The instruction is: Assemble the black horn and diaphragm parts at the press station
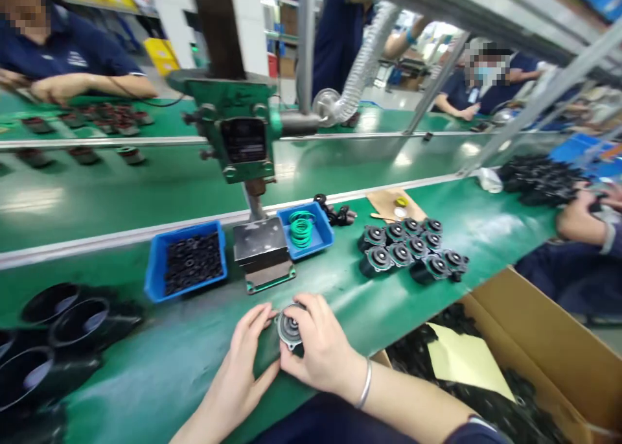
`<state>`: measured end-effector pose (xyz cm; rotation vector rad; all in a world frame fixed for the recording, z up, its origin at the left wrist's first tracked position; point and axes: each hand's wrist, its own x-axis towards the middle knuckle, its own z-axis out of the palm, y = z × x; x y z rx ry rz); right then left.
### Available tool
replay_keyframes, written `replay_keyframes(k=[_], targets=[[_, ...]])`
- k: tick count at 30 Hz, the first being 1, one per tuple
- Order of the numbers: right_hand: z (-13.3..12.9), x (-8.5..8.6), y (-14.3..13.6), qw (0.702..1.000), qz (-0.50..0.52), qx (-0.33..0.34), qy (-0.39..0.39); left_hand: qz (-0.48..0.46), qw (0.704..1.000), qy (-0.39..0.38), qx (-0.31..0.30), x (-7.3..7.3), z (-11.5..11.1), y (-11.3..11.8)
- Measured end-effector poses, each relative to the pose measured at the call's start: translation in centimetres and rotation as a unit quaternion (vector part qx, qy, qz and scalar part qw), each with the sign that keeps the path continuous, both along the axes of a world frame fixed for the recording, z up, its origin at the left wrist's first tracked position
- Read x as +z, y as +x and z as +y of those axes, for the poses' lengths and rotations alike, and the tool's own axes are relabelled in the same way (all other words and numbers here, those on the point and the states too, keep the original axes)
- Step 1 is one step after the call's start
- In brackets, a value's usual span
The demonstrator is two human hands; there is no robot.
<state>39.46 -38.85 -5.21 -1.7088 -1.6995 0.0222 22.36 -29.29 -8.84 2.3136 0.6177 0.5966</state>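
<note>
On the left, a blue plastic tray [154, 269] of small black rings [192, 262] sits on the glossy green surface [160, 360]. Next, the left hand [247, 350]: fingers parted from thumb, curving beside the round grey-and-black part [288, 330], contact unclear. The right hand [318, 347] has its fingers clamped on that part; good handling means gripping the rim, keeping it level. Farther right, squat black cylinders [408, 249] stand grouped.

Green benchtops [340, 172] brightly lit, glare [403, 159] reflected nr mid. Metal frame [306, 48] raised above. In bkgd, white wall/pillar [250, 35] & pale flr [393, 95] partly seen.
</note>
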Motion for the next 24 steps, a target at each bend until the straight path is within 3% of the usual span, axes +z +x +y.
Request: replay_keyframes(k=[3, 5, 10, 14, 17, 19, 21, 22, 24], targets=[[-2.9, -0.5, 3.2, 0.997, -0.031, -0.061, 0.026, 0.001, 1.000, -0.005, -0.003, -0.8, 0.2, 0.1], [-5.4, -1.0, 6.1, 0.985, -0.071, -0.147, 0.048, 0.001, 1.000, 0.001, -0.012, -0.9, 0.4, 0.0], [-9.5, -2.2, 14.2, 0.897, -0.224, -0.376, 0.052, 0.012, 0.999, 0.038, -0.014, -0.7, 0.4, 0.5], [-9.9, -0.5, 17.5, 0.852, -0.289, -0.435, -0.008, 0.015, 0.999, 0.038, -0.004, -1.0, 0.3, 0.6], [-8.3, 3.1, 18.0, 0.862, -0.265, -0.430, 0.041, 0.013, 0.999, 0.044, -0.002, -1.2, 0.4, 0.6], [-5.6, 5.9, 18.2, 0.896, -0.241, -0.370, 0.052, 0.015, 0.999, 0.050, -0.001, -1.2, 0.3, 0.6], [-1.7, 8.2, 18.7, 0.935, -0.234, -0.264, -0.044, 0.020, 0.998, 0.052, 0.001, -1.0, 0.3, 0.6], [0.5, 8.9, 19.1, 0.939, -0.239, -0.208, -0.132, 0.023, 0.998, 0.052, 0.003, -0.9, 0.2, 0.6], [5.0, 9.3, 20.0, 0.933, -0.242, -0.140, -0.226, 0.025, 0.998, 0.055, 0.005, -0.7, 0.1, 0.6]])
